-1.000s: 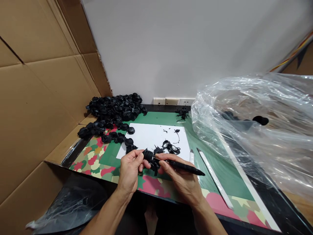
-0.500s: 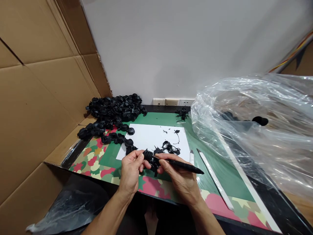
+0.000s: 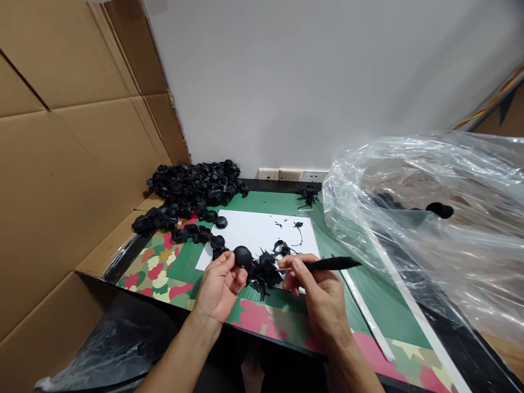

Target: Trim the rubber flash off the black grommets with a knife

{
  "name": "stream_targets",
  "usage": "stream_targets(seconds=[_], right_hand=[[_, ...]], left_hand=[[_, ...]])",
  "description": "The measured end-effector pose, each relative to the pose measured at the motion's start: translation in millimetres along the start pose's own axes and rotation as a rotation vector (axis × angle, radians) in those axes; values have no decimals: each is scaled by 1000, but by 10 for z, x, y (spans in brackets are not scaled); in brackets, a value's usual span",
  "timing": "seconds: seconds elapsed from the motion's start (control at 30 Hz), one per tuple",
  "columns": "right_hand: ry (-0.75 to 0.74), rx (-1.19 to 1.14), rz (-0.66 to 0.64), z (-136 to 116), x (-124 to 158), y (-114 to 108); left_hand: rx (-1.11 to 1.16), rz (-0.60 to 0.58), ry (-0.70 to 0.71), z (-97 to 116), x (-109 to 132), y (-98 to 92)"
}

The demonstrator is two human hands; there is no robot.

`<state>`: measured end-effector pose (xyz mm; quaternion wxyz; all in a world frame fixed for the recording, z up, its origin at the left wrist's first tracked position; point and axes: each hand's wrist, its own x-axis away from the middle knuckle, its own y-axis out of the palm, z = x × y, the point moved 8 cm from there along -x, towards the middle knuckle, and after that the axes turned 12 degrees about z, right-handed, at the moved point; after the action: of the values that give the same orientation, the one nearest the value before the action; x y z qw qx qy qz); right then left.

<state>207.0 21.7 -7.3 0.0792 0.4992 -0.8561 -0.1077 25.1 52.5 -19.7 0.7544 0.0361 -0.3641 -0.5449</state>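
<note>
My left hand (image 3: 219,286) pinches a round black rubber part (image 3: 243,256) between thumb and fingertips, its smooth domed face turned toward me. Closed around a pen-like tool with a thick black handle (image 3: 333,264) is my right hand (image 3: 321,295); its thin metal tip points left, apart from the round part. Between the hands lie several ribbed black rubber parts (image 3: 269,267) with ragged edges, over the near side of a white paper sheet (image 3: 245,226). Black offcuts (image 3: 282,247) lie on the sheet behind them.
A heap of black rubber parts (image 3: 192,183) stands at the back left beside a cardboard wall (image 3: 94,142). More black scraps (image 3: 307,195) sit at the table's back. Clear plastic bag (image 3: 409,164) covers the right side. A white stick (image 3: 370,319) lies right of my right hand.
My right hand has drawn the tool away to the right. The part in my left hand has turned from its ribbed side to its smooth round face.
</note>
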Motion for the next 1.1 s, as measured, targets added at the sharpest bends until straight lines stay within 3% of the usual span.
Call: stream_targets(seconds=[0.17,0.33,0.43,0.57,0.63,0.73,0.83,0.93,1.1], right_hand=[[82,103,-156,102,30,241],[-90,233,-253,34,82,473],[-238,311,-253,-58,120,527],[-452,494,-226,-184,163,541],[-485,527,-238,-204,165,540],[-397,479,-273,-157,119,491],[-322,465,-224,-104,49,362],[-363,567,-224,-94,42,328],[-503,868,-340,-135,105,524]], left_hand=[[71,8,-106,-56,24,50],[75,-82,-146,-75,87,140],[16,-152,-65,-18,104,159],[-178,-197,214,149,119,152],[-252,-216,295,188,125,157],[-255,-204,223,143,65,127],[-158,-104,60,57,-38,41],[-79,-38,-39,-10,-82,12],[-86,-91,-100,-79,-38,97]])
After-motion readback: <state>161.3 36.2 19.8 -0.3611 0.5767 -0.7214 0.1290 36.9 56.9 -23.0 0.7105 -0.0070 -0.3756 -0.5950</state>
